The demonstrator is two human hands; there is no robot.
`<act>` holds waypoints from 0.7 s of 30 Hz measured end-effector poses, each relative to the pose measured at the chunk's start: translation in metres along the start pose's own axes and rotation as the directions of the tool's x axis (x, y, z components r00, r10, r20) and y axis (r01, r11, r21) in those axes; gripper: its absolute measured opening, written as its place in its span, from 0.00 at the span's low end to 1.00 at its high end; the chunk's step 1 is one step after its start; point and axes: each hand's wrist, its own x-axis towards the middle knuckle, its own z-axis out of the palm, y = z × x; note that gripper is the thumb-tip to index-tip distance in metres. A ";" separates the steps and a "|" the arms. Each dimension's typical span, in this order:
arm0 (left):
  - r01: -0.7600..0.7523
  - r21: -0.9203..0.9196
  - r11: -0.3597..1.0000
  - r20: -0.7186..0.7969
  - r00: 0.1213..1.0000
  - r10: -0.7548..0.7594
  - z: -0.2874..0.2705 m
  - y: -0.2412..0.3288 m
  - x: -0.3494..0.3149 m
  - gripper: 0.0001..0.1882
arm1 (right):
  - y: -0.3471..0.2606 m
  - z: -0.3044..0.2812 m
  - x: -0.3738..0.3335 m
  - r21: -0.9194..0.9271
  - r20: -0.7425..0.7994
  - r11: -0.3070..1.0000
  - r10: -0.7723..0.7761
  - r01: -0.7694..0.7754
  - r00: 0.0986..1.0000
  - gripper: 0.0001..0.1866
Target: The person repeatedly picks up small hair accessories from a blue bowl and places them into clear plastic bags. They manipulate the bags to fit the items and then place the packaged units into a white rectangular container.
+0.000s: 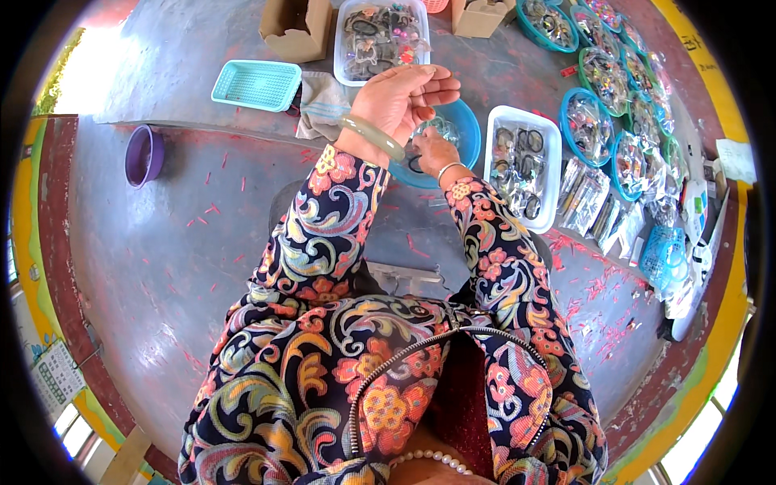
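My left hand is raised over the far left rim of a round blue basin. Its palm is turned up and its fingers are loosely bent and apart, with nothing visible in them. A pale green bangle circles that wrist. My right hand is inside the basin, fingers curled together beside clear plastic packets. Whatever those fingers pinch is too small or hidden to make out. A dark ring-shaped hair tie lies in the basin, just left of my right hand.
A white tray of dark hair ties stands right of the basin, another white tray beyond it. Left are a grey cloth, a turquoise basket and a purple bucket. Cardboard boxes and several filled baskets stand around.
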 end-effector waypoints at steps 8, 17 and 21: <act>0.003 -0.002 1.000 -0.016 1.000 -0.003 0.002 0.001 -0.002 0.12 | 0.009 -0.004 0.005 0.124 0.103 0.992 -0.006 -0.007 0.995 0.13; 0.002 -0.015 1.000 -0.042 0.999 -0.002 0.001 0.000 0.000 0.12 | 0.022 -0.007 0.011 0.585 -0.186 0.810 0.174 -0.033 0.967 0.13; -0.027 -0.005 1.000 -0.073 0.997 0.027 0.000 0.002 0.001 0.13 | 0.029 -0.033 0.006 0.878 -0.166 0.478 0.307 -0.001 0.937 0.13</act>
